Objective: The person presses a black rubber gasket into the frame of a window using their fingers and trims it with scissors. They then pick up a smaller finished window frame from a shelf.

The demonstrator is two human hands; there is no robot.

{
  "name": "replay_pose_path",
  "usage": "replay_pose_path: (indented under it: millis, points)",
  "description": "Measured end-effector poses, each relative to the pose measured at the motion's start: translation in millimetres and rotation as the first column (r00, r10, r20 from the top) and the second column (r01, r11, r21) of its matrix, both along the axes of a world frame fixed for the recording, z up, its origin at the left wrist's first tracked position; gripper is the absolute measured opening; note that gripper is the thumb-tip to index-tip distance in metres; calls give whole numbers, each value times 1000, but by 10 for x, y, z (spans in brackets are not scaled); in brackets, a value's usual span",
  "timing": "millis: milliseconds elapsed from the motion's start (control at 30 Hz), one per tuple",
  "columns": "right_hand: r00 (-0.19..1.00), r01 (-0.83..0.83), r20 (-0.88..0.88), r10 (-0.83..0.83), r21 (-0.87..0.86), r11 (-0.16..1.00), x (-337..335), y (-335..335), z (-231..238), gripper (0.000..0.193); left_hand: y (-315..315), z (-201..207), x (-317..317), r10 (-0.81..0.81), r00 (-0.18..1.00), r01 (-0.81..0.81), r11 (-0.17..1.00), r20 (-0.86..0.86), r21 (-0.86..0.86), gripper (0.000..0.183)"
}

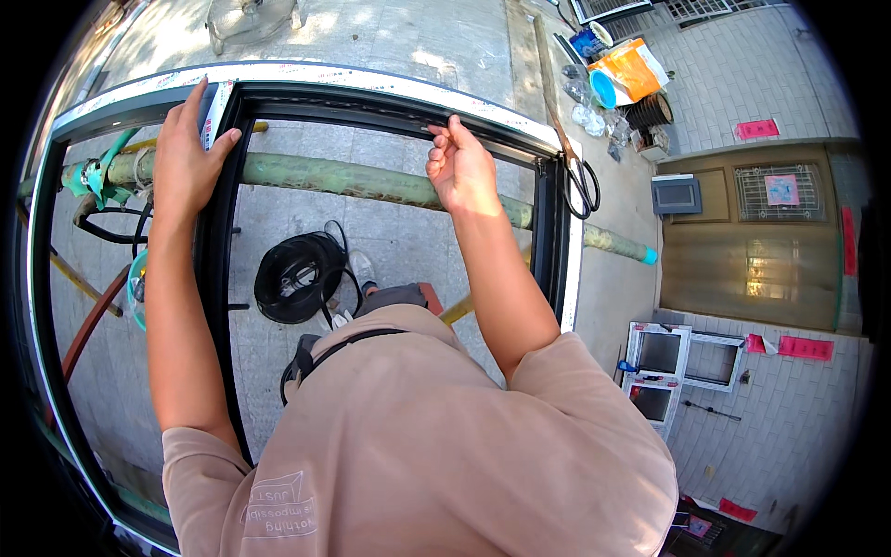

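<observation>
A large black window frame [371,85], its outer faces covered in white printed film, lies flat before me across a green pipe [343,176]. My left hand [188,162] rests on the top of the frame's dark upright bar [215,251], fingers stretched and thumb apart. At the far rail's inner channel is my right hand [464,172], its thumb and fingers pinched together. Whatever they hold is too small to make out. On the ground, seen through the frame opening, lies a coil of black strip [277,299]. A black loop [590,195] hangs at the frame's right corner.
Teal wrapping [91,176] binds the pipe at the left. Beyond the frame stand a fan [249,20], a blue-and-white bucket [588,40] and an orange bag [629,72]. White-edged window sashes [661,381] lean by the tiled wall at right, near a brown door [710,260].
</observation>
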State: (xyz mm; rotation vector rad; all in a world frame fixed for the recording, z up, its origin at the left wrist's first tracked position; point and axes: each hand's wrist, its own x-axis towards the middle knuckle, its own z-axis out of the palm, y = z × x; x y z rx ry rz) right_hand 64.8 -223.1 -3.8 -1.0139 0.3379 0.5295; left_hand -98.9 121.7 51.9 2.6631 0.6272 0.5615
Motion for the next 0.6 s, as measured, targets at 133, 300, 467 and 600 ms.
replay_pose_path:
  millis: [133, 300, 467, 600]
  points:
    - [995, 98, 38, -97, -30, 995, 76, -260, -60, 31, 43, -51, 13, -19, 999, 19, 1000, 29, 16, 82]
    - [975, 220, -26, -219, 23, 975, 93, -218, -20, 24, 58, -107, 15, -44, 998, 43, 998, 38, 37, 83]
    - [987, 146, 77, -142, -50, 988, 95, -233, -123, 25, -5, -40, -58, -23, 998, 20, 999, 52, 48, 84]
    - [986, 161, 60, -158, -51, 986, 35, -224, -72, 28, -29, -7, -10, -7, 998, 7, 1000, 68, 7, 88]
